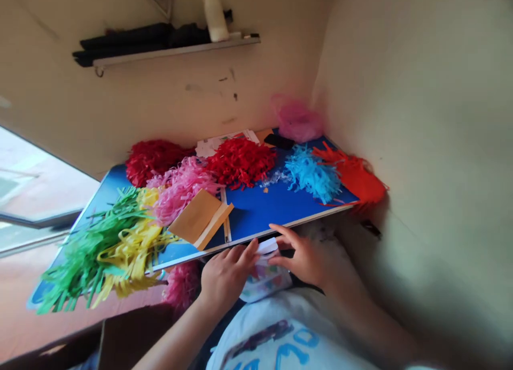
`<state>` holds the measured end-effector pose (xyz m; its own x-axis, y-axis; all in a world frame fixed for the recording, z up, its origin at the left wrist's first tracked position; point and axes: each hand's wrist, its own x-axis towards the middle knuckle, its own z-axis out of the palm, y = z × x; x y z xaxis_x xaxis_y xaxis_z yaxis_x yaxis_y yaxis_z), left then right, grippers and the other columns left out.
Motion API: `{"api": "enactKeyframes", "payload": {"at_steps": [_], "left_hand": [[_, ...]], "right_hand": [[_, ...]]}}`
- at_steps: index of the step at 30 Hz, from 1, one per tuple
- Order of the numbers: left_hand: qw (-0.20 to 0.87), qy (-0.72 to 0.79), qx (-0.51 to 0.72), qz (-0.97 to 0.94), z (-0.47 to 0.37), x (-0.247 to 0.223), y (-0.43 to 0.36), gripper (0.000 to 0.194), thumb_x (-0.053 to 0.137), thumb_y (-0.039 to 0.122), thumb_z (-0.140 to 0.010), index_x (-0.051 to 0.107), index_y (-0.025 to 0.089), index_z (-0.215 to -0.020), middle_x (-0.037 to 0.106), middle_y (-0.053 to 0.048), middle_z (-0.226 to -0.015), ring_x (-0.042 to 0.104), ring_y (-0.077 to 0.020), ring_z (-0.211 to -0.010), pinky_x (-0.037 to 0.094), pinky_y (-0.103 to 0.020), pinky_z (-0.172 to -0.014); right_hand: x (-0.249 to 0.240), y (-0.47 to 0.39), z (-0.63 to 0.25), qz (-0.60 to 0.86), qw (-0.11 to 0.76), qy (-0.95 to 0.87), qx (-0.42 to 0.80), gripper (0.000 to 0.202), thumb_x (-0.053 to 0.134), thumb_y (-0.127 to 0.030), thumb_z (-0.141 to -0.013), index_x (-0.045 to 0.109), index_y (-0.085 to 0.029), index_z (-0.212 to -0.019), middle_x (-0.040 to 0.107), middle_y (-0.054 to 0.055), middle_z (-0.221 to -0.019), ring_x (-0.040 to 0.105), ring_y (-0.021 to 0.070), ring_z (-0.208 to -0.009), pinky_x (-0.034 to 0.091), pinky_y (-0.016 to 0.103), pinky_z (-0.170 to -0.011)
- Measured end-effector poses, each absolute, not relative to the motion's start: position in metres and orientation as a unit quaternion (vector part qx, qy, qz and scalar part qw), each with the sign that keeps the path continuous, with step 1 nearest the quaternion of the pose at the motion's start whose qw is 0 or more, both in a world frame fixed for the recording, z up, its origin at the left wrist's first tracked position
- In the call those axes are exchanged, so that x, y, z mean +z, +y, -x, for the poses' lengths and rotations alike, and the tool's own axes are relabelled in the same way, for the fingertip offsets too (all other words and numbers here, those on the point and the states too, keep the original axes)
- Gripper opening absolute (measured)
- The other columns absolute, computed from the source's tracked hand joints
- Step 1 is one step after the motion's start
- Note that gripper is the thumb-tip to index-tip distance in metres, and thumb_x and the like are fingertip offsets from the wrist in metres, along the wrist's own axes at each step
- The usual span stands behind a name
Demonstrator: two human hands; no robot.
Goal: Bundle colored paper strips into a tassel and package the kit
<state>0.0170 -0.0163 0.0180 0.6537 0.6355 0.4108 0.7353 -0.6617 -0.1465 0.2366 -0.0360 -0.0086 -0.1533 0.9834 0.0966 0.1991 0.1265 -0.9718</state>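
Observation:
Just below the front edge of the blue table [256, 212], my left hand [228, 271] is closed on the left end of a small folded white paper [267, 246]. The thumb and fingers of my right hand [298, 255] are at the paper's right end, bent round it. Beneath both hands is a container or bag with coloured spots [266, 284], partly hidden. On the table to the left of my hands, a brown envelope [196, 215] lies with its flap side toward the table's front edge.
Green strips [92, 247], yellow strips [132, 249], a pink bundle [182, 185], a red bundle [242, 161], a blue bundle [312, 172] and orange strips [358, 177] lie across the table. A black phone [279, 141] and pink plastic bag [300, 121] are behind.

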Motion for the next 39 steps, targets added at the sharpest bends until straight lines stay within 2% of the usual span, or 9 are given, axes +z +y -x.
{"api": "enactKeyframes", "payload": {"at_steps": [12, 14, 16, 19, 21, 24, 28, 32, 39], "left_hand": [[0.150, -0.364, -0.238, 0.888, -0.006, 0.019, -0.021, 0.026, 0.055, 0.026, -0.094, 0.064, 0.021, -0.117, 0.076, -0.005, -0.095, 0.071, -0.0174, -0.074, 0.051, -0.026, -0.067], [0.153, -0.342, -0.214, 0.902, -0.008, 0.028, -0.025, 0.027, 0.047, 0.024, -0.096, 0.064, 0.015, -0.115, 0.075, -0.010, -0.104, 0.072, -0.0217, -0.088, 0.053, -0.030, -0.075], [0.169, -0.334, -0.174, 0.911, -0.012, 0.038, -0.031, 0.033, 0.036, 0.020, -0.098, 0.066, 0.010, -0.109, 0.073, -0.016, -0.109, 0.071, -0.0252, -0.094, 0.055, -0.033, -0.073], [0.181, -0.375, -0.137, 0.899, -0.021, 0.047, -0.036, 0.037, 0.035, 0.025, -0.099, 0.069, 0.011, -0.096, 0.076, -0.012, -0.084, 0.071, -0.0215, -0.061, 0.050, -0.029, -0.048], [0.172, -0.391, -0.130, 0.895, -0.024, 0.048, -0.034, 0.035, 0.038, 0.030, -0.099, 0.069, 0.013, -0.105, 0.074, -0.007, -0.071, 0.066, -0.0178, -0.048, 0.046, -0.026, -0.041], [0.132, -0.362, -0.143, 0.912, -0.025, 0.046, -0.027, 0.037, 0.037, 0.026, -0.100, 0.058, 0.019, -0.129, 0.077, -0.007, -0.089, 0.072, -0.0171, -0.064, 0.052, -0.023, -0.049], [0.011, -0.304, -0.183, 0.935, -0.019, 0.048, -0.017, 0.037, 0.043, 0.026, -0.098, 0.056, 0.027, -0.132, 0.075, -0.005, -0.107, 0.074, -0.0183, -0.087, 0.059, -0.022, -0.069], [-0.041, -0.285, -0.183, 0.940, -0.014, 0.054, -0.011, 0.033, 0.046, 0.024, -0.097, 0.060, 0.024, -0.127, 0.076, -0.006, -0.105, 0.074, -0.0175, -0.086, 0.059, -0.020, -0.070], [0.003, -0.230, -0.152, 0.961, -0.010, 0.056, -0.003, 0.032, 0.045, 0.023, -0.098, 0.058, 0.018, -0.127, 0.076, -0.008, -0.101, 0.074, -0.0169, -0.084, 0.059, -0.022, -0.070]], "right_hand": [[-0.012, -0.036, -0.225, 0.451, 0.456, -0.721, 0.263, 0.029, 0.069, -0.034, -0.086, 0.065, -0.020, -0.111, 0.070, -0.001, -0.078, 0.064, 0.0117, -0.066, 0.048, 0.021, -0.067], [-0.010, -0.036, -0.223, 0.441, 0.454, -0.730, 0.257, 0.029, 0.069, -0.033, -0.085, 0.065, -0.021, -0.111, 0.072, 0.000, -0.080, 0.065, 0.0118, -0.067, 0.048, 0.020, -0.066], [-0.007, -0.037, -0.222, 0.436, 0.443, -0.740, 0.256, 0.030, 0.070, -0.033, -0.084, 0.064, -0.021, -0.112, 0.073, 0.001, -0.082, 0.068, 0.0130, -0.070, 0.048, 0.020, -0.067], [-0.002, -0.039, -0.222, 0.425, 0.428, -0.753, 0.262, 0.030, 0.069, -0.032, -0.085, 0.064, -0.021, -0.111, 0.075, 0.002, -0.089, 0.071, 0.0154, -0.078, 0.048, 0.021, -0.070], [0.001, -0.041, -0.222, 0.418, 0.425, -0.756, 0.271, 0.031, 0.068, -0.033, -0.086, 0.062, -0.020, -0.114, 0.075, 0.003, -0.091, 0.071, 0.0160, -0.080, 0.048, 0.022, -0.070], [0.003, -0.043, -0.225, 0.410, 0.412, -0.763, 0.282, 0.033, 0.064, -0.032, -0.089, 0.059, -0.020, -0.119, 0.076, 0.003, -0.093, 0.072, 0.0153, -0.080, 0.048, 0.022, -0.069], [0.003, -0.044, -0.228, 0.429, 0.382, -0.764, 0.294, 0.036, 0.066, -0.030, -0.087, 0.055, -0.020, -0.121, 0.075, 0.002, -0.091, 0.071, 0.0143, -0.076, 0.048, 0.021, -0.066], [0.002, -0.043, -0.228, 0.427, 0.378, -0.766, 0.296, 0.043, 0.068, -0.029, -0.086, 0.051, -0.020, -0.125, 0.075, -0.001, -0.088, 0.071, 0.0134, -0.073, 0.047, 0.021, -0.064], [0.000, -0.041, -0.227, 0.411, 0.398, -0.771, 0.279, 0.036, 0.066, -0.031, -0.088, 0.053, -0.018, -0.119, 0.074, -0.002, -0.083, 0.069, 0.0121, -0.068, 0.043, 0.021, -0.059]]}}
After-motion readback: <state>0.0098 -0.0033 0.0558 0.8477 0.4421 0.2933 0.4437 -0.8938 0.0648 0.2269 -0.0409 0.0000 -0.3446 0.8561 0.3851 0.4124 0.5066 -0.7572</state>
